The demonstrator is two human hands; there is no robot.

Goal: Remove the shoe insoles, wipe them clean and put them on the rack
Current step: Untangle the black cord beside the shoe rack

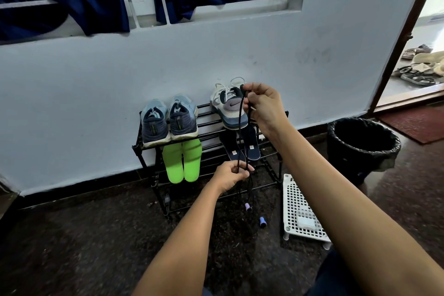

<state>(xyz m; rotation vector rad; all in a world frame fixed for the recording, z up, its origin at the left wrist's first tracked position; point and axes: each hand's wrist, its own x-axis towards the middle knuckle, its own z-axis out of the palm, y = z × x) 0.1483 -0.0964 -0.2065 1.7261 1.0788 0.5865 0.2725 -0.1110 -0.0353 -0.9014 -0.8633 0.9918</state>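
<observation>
A black shoe rack (274,166) stands against the wall. On its top shelf sit a pair of blue shoes (168,120) and a white and grey shoe (228,106). Two bright green insoles (181,162) and two dark blue insoles (241,146) lie on the shelf below. A folded black shoelace (240,132) with purple and blue tips hangs in front of the rack. My right hand (263,106) pinches its top end. My left hand (231,175) grips it lower down.
A white perforated tray (292,199) on short legs holds a small clear box (306,220) at the rack's right. A black-lined bin (362,149) stands beyond it. An open doorway at the right shows sandals (418,72) and a red mat (418,125). The floor is dark.
</observation>
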